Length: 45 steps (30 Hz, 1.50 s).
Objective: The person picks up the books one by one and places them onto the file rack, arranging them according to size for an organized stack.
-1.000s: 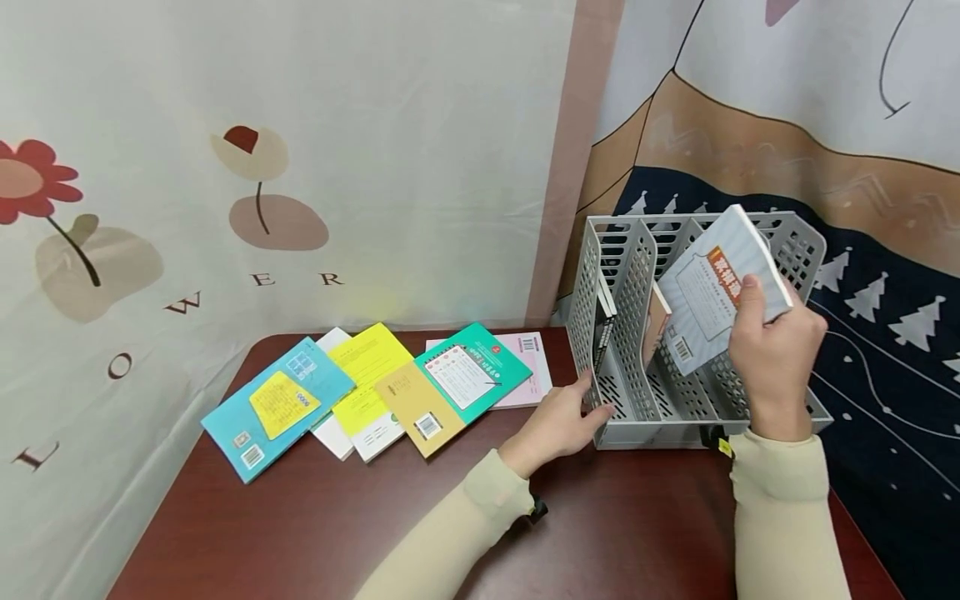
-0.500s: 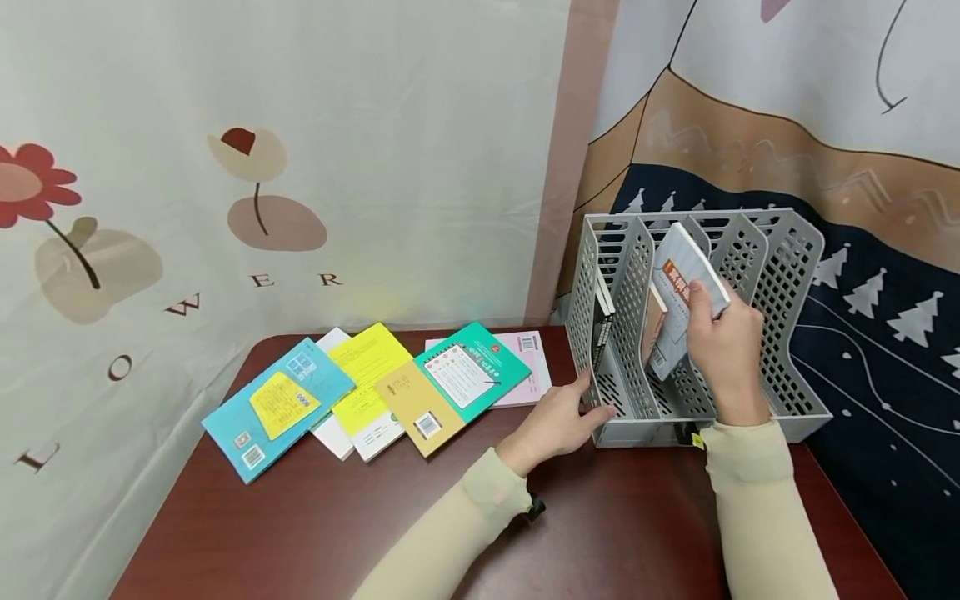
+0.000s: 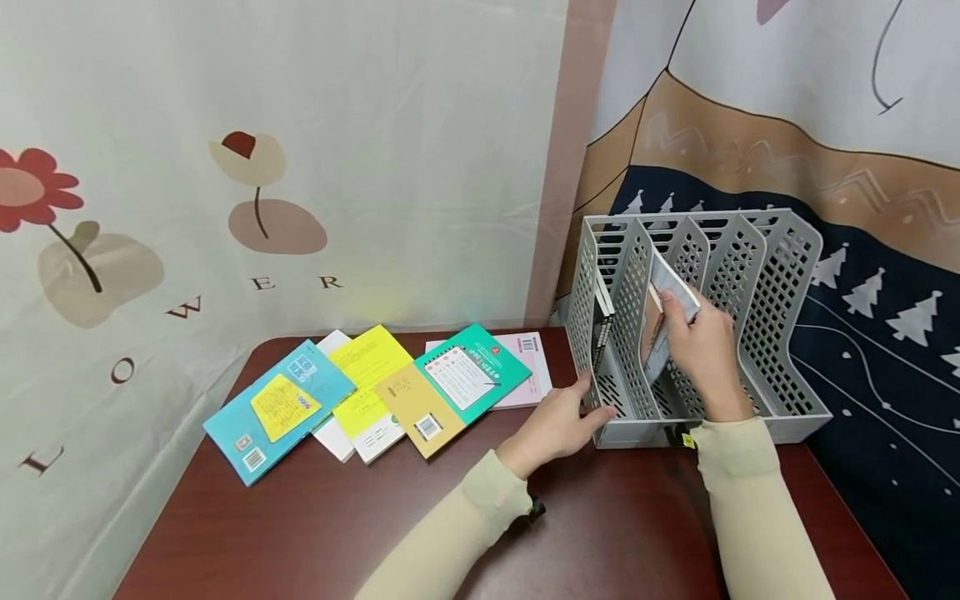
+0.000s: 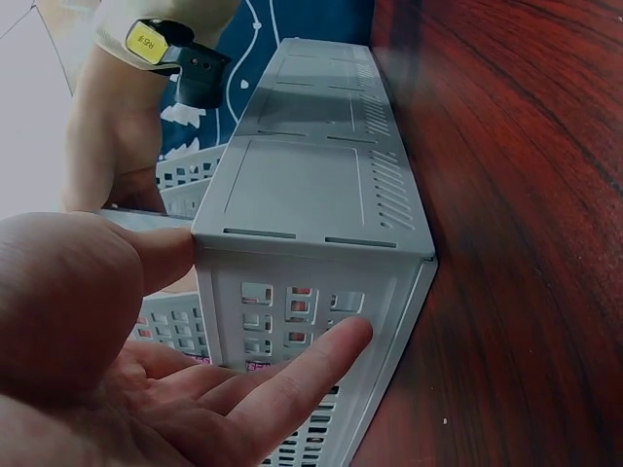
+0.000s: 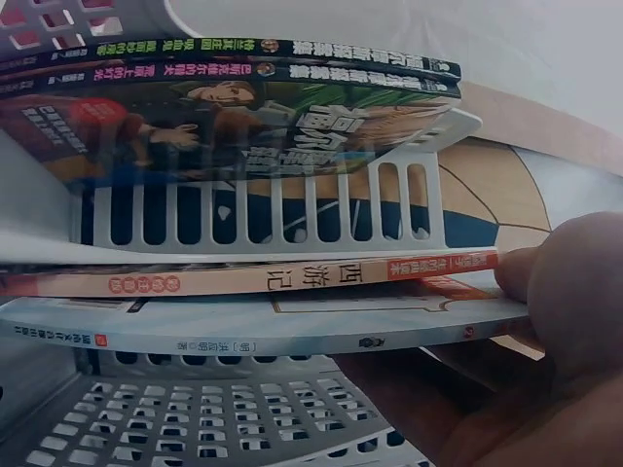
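My right hand (image 3: 705,358) grips the top corner of a pale blue-grey book (image 3: 658,350), which stands inside the second compartment from the left of a grey perforated desk file rack (image 3: 645,433). In the right wrist view, its spine (image 5: 253,331) lies close beside an orange-spined book (image 5: 321,279), my thumb touching that book's end. Two dark-covered books (image 5: 234,117) stand in the leftmost compartment. My left hand (image 3: 555,425) rests at the rack's front left corner. In the left wrist view its thumb touches the edge, and a straight finger lies along the side panel (image 4: 282,302).
On the brown table (image 3: 600,517), left of the rack, several books overlap: a blue one (image 3: 255,425), a white one (image 3: 333,437), a yellow one (image 3: 371,358), a green-and-tan one (image 3: 420,408) and a pink one (image 3: 536,358). Printed curtains (image 3: 420,167) hang behind.
My right hand has moved left and lowered the pale blue-grey book into the second compartment, beside the orange-spined book. My left hand has stayed at the rack's corner.
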Available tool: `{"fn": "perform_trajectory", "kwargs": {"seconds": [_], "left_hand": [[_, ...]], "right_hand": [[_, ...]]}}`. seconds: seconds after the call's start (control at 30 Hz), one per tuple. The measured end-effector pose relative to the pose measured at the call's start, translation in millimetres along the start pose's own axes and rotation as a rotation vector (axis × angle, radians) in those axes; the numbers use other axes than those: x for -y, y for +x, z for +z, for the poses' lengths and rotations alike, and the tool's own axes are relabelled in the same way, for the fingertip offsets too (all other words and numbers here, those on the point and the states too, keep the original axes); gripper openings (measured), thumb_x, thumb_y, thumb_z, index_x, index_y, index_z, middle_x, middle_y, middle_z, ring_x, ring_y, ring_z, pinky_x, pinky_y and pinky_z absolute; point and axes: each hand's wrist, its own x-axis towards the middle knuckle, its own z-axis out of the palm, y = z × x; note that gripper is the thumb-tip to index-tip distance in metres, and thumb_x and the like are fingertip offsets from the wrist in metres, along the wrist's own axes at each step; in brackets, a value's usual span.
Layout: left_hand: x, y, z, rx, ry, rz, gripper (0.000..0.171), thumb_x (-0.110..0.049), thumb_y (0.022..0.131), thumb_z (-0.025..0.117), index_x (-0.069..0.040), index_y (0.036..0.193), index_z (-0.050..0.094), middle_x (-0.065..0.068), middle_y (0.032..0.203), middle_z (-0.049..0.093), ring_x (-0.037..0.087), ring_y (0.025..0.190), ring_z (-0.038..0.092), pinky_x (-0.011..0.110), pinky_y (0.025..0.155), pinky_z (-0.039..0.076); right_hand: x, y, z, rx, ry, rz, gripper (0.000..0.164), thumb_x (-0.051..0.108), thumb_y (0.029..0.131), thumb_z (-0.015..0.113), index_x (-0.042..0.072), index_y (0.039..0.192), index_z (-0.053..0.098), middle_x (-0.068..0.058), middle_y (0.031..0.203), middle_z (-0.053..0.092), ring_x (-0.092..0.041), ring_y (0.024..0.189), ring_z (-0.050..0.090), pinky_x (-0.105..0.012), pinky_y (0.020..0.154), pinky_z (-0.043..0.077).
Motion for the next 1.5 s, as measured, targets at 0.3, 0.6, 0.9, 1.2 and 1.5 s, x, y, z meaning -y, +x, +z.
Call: {"fn": "perform_trajectory", "kwargs": {"seconds": [0.3, 0.6, 0.9, 1.2, 1.5], "left_hand": [[-0.5, -0.3, -1.0, -0.005, 0.002, 0.013, 0.082, -0.053, 0.112, 0.061, -0.007, 0.174, 0.032, 0.014, 0.168, 0.055, 0.019, 0.15, 0.061, 0.04, 0.124, 0.05], [-0.3, -1.8, -0.3, -0.005, -0.004, 0.006, 0.082, -0.052, 0.111, 0.062, -0.007, 0.173, 0.034, 0.014, 0.168, 0.055, 0.02, 0.149, 0.062, 0.041, 0.123, 0.052], [-0.9, -1.5, -0.6, 0.002, 0.0, 0.019, 0.082, -0.052, 0.112, 0.062, -0.007, 0.174, 0.032, 0.016, 0.163, 0.059, 0.02, 0.147, 0.064, 0.04, 0.121, 0.053], [-1.2, -1.0, -0.5, 0.0, 0.002, 0.009, 0.082, -0.052, 0.112, 0.062, -0.007, 0.173, 0.033, 0.015, 0.166, 0.057, 0.019, 0.148, 0.063, 0.04, 0.122, 0.053], [-2.1, -0.1, 0.5, -0.004, 0.007, -0.003, 0.082, -0.052, 0.111, 0.062, -0.007, 0.173, 0.034, 0.014, 0.168, 0.054, 0.018, 0.148, 0.062, 0.039, 0.122, 0.052]], "right_hand": [[1, -2, -3, 0.153, 0.052, 0.069, 0.056, 0.047, 0.119, 0.038, 0.015, 0.162, 0.055, -0.038, 0.134, 0.07, -0.055, 0.116, 0.069, -0.073, 0.095, 0.051], [0, -2, -3, 0.282, 0.093, 0.13, 0.063, 0.051, 0.119, 0.026, 0.02, 0.172, 0.04, -0.033, 0.159, 0.057, -0.059, 0.146, 0.054, -0.082, 0.113, 0.04], [-4, -1, -1, 0.4, 0.069, 0.123, 0.071, 0.06, 0.116, 0.039, 0.024, 0.177, 0.028, -0.034, 0.138, 0.068, -0.044, 0.103, 0.068, -0.051, 0.076, 0.055], [-8, -1, 6, 0.42, 0.042, 0.105, 0.069, 0.041, 0.115, 0.05, 0.023, 0.177, 0.027, -0.031, 0.123, 0.073, -0.036, 0.09, 0.071, -0.037, 0.065, 0.052], [-10, -3, 9, 0.396, 0.037, 0.093, 0.068, 0.026, 0.112, 0.05, 0.024, 0.176, 0.029, -0.036, 0.134, 0.07, -0.041, 0.096, 0.073, -0.036, 0.069, 0.052]]}}
